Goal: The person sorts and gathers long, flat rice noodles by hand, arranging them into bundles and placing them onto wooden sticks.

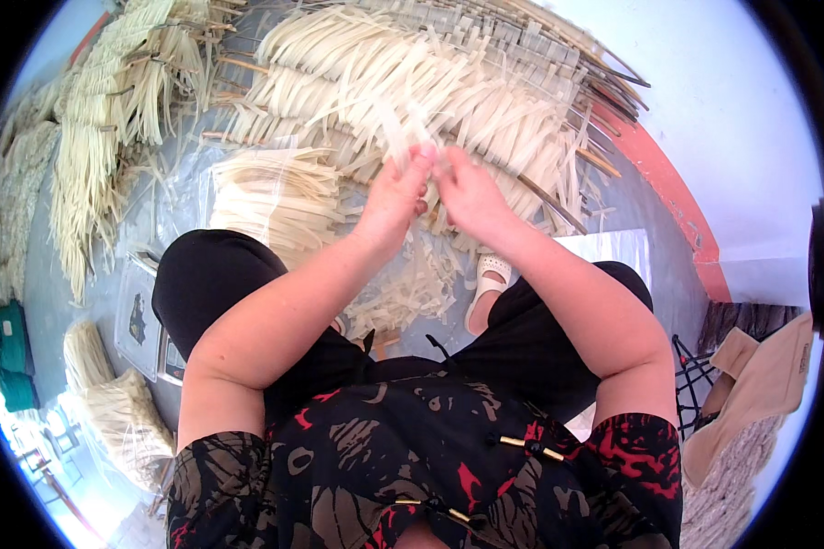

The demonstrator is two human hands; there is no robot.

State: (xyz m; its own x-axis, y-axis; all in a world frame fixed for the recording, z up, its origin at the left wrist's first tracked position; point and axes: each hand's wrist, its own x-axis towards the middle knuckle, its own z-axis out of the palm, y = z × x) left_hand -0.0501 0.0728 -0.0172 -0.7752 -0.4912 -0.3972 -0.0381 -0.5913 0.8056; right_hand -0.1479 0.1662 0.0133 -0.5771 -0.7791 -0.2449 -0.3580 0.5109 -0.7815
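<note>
My left hand (397,189) and my right hand (472,195) meet in front of me, thumbs up and fingertips nearly touching. Between them they pinch some pale, translucent flat strips (390,127), blurred by motion; how many cannot be told. The strips look like wide dried noodles. Behind my hands spreads a large heap of similar strips (357,89), hanging in rows on thin wooden sticks (553,202). A bundle of strips in a clear plastic bag (271,195) lies to the left of my left hand. Broken pieces (405,291) litter the floor below my hands.
More strips on sticks (103,137) stand at the left. Beside my left knee is a metal-framed scale (137,319), with another bagged bundle (120,412) nearby. A red-banded wall (666,199) rises at the right, above a beige bag or cloth (748,391) and a black frame (690,381).
</note>
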